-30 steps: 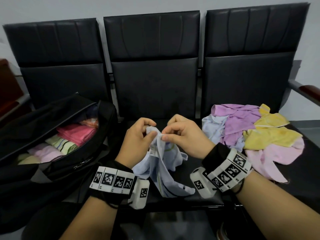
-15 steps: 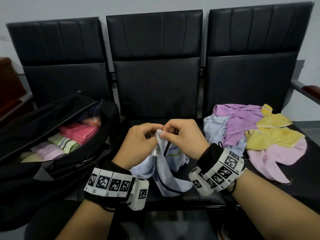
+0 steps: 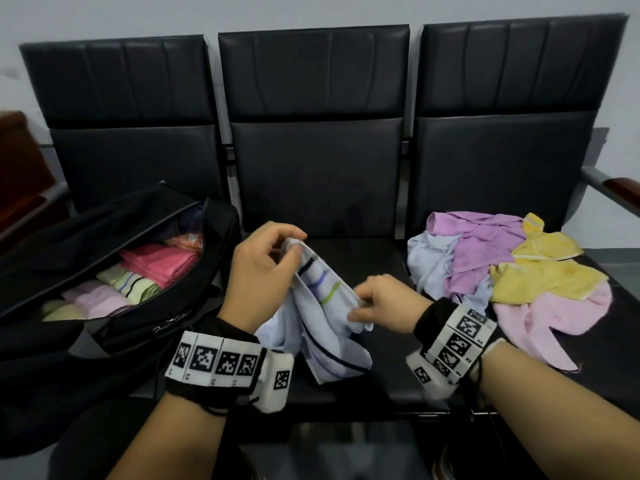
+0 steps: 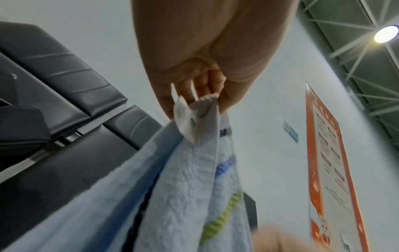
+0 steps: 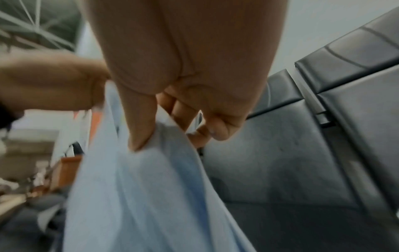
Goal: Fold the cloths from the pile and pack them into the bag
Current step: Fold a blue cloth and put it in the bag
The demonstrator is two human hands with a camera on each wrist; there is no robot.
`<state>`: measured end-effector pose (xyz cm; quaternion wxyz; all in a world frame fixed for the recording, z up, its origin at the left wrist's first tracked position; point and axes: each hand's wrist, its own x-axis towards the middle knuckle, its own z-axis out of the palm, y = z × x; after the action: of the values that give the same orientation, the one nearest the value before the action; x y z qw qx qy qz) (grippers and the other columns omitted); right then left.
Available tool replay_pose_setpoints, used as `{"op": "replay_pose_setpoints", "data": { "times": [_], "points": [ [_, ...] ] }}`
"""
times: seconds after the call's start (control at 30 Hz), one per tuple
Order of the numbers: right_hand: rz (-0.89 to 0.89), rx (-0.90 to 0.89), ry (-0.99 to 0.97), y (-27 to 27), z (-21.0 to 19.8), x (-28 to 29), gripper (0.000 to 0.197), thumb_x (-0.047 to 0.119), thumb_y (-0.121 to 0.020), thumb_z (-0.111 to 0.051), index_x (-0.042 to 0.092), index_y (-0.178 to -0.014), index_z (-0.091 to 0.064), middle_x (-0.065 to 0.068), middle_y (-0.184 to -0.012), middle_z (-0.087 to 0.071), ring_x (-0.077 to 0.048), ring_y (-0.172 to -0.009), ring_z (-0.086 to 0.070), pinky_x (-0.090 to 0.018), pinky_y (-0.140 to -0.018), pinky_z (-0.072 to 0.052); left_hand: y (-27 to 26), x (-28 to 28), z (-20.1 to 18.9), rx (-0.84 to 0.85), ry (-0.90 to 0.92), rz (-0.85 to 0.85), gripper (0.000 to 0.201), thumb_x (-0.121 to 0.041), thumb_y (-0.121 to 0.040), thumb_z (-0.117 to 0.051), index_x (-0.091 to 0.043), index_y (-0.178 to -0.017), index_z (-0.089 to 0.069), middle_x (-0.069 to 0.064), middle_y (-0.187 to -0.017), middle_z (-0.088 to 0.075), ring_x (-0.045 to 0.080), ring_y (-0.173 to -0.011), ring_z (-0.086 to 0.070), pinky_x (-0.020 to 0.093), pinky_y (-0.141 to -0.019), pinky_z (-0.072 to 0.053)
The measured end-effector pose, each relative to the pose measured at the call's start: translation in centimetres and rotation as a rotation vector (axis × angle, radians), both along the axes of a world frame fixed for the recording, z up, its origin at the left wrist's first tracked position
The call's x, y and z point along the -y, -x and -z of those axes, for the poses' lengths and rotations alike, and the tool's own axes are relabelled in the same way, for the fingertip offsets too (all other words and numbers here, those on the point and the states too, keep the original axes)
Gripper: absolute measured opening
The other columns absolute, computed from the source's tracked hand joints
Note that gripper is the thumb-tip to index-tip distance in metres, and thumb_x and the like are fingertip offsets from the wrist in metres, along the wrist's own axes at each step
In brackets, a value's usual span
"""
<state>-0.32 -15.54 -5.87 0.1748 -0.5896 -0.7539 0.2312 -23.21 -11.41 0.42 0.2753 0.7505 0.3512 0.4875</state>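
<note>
Two hands share one cloth over the near edge of the middle seat point(image 3: 346, 258). Nearest, the right hand point(image 3: 382, 303) pinches a lower edge of the pale blue striped cloth point(image 3: 325, 306) between thumb and forefinger, the other fingers curled loosely behind (the right wrist view is blurred, but the pinch reads plainly). A little farther and to the left, the left hand point(image 3: 263, 271) pinches a top corner of the same cloth between thumb and bunched fingertips point(image 4: 202, 88), with a small label sticking out beside the pinch. Between the two grips the cloth hangs slack, its lower folds drooping to the seat.

It looks light, limp and thin, so it should hold no shape unaided; taking it by two corners of one edge and pulling that edge taut would probably be the surest way to square it for a fold. Slipping seems unlikely, as the weave looks textured.

Farther left, the open black bag point(image 3: 114, 323) holds folded cloths. Farther right lies the pile point(image 3: 519, 271) of unfolded ones.
</note>
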Motion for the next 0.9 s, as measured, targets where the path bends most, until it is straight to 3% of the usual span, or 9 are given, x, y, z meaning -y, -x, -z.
{"op": "replay_pose_setpoints", "data": {
  "times": [0.1, 0.17, 0.27, 0.33, 0.37, 0.43, 0.53, 0.73, 0.9],
  "points": [
    [0.031, 0.246, 0.092, -1.7, 2.8, 0.4, 0.04, 0.034, -0.079, -0.073, 0.017, -0.056, -0.045, 0.005, -0.057, -0.043, -0.021, -0.072, -0.053, -0.036, -0.069, -0.044, 1.1, -0.9, -0.6, 0.101, -0.005, -0.077, 0.018, -0.001, -0.091, -0.06, -0.015, -0.098, -0.069, -0.004, -0.094, -0.07, 0.006, -0.084, -0.066, 0.016, -0.075, -0.05],
    [0.038, 0.433, 0.08, -2.6, 4.1, 0.9, 0.032, 0.042, -0.08, -0.07, 0.02, -0.063, -0.053, 0.003, -0.069, -0.051, -0.02, -0.09, -0.054, -0.033, -0.076, -0.044, 2.1, -1.5, -0.9, 0.14, -0.019, -0.125, 0.017, -0.002, -0.091, -0.061, -0.016, -0.098, -0.069, -0.003, -0.093, -0.07, 0.008, -0.083, -0.066, 0.018, -0.075, -0.051],
    [0.006, 0.528, -0.049, -3.8, 4.6, 1.1, 0.025, 0.045, -0.085, -0.062, 0.023, -0.092, -0.071, 0.01, -0.107, -0.063, -0.017, -0.109, -0.049, -0.034, -0.09, -0.042, 3.7, -2.4, -0.9, 0.149, -0.059, -0.177, 0.018, -0.003, -0.09, -0.061, -0.019, -0.096, -0.068, -0.006, -0.091, -0.07, 0.004, -0.081, -0.064, 0.016, -0.074, -0.049],
    [0.003, 0.496, -0.162, -4.3, 3.7, 1.0, 0.024, 0.041, -0.086, -0.064, 0.024, -0.099, -0.075, 0.009, -0.131, -0.057, -0.021, -0.121, -0.046, -0.038, -0.097, -0.041, 4.6, -3.0, -0.8, 0.162, -0.065, -0.217, 0.019, -0.004, -0.089, -0.061, -0.021, -0.095, -0.068, -0.009, -0.088, -0.068, 0.001, -0.077, -0.062, 0.014, -0.072, -0.048],
    [0.016, 0.457, -0.231, -4.6, 2.9, 0.8, 0.02, 0.035, -0.085, -0.069, 0.019, -0.094, -0.076, 0.002, -0.131, -0.057, -0.025, -0.122, -0.049, -0.04, -0.097, -0.042, 5.0, -3.3, -0.7, 0.182, -0.057, -0.246, 0.02, -0.005, -0.088, -0.061, -0.023, -0.093, -0.067, -0.01, -0.086, -0.068, 0.0, -0.075, -0.061, 0.014, -0.071, -0.048],
    [0.078, 0.294, -0.376, -5.1, 0.9, 0.6, 0.012, 0.019, -0.082, -0.076, 0.008, -0.079, -0.073, -0.009, -0.111, -0.065, -0.032, -0.106, -0.058, -0.042, -0.091, -0.048, 6.1, -4.0, -0.8, 0.223, -0.039, -0.314, 0.021, -0.008, -0.087, -0.06, -0.027, -0.09, -0.067, -0.012, -0.082, -0.067, -0.002, -0.071, -0.06, 0.015, -0.068, -0.048],
    [0.212, 0.008, -0.49, -5.4, -2.3, 0.6, 0.006, 0.008, -0.085, -0.073, 0.009, -0.081, -0.069, -0.004, -0.087, -0.064, -0.024, -0.085, -0.058, -0.04, -0.08, -0.049, 7.4, -5.0, -1.0, 0.243, -0.012, -0.373, 0.015, -0.011, -0.087, -0.06, -0.023, -0.092, -0.068, -0.01, -0.084, -0.067, 0.003, -0.073, -0.06, 0.027, -0.07, -0.051],
    [0.326, -0.288, -0.573, -4.2, -7.6, 0.5, 0.004, 0.003, -0.089, -0.068, 0.004, -0.087, -0.072, -0.012, -0.082, -0.062, -0.016, -0.075, -0.055, -0.018, -0.071, -0.042, 8.4, -5.9, -1.3, 0.232, -0.021, -0.43, 0.016, -0.014, -0.088, -0.059, -0.021, -0.096, -0.069, 0.0, -0.09, -0.07, 0.012, -0.079, -0.063, 0.04, -0.077, -0.055],
    [0.324, -0.306, -0.655, -3.5, -9.0, 0.7, 0.003, 0.002, -0.087, -0.069, 0.003, -0.088, -0.072, -0.008, -0.097, -0.06, -0.012, -0.087, -0.056, -0.013, -0.078, -0.043, 9.1, -6.1, -1.5, 0.24, -0.033, -0.439, 0.019, -0.016, -0.088, -0.057, -0.03, -0.091, -0.069, -0.006, -0.087, -0.07, 0.006, -0.075, -0.062, 0.03, -0.072, -0.052]
  ]
}}
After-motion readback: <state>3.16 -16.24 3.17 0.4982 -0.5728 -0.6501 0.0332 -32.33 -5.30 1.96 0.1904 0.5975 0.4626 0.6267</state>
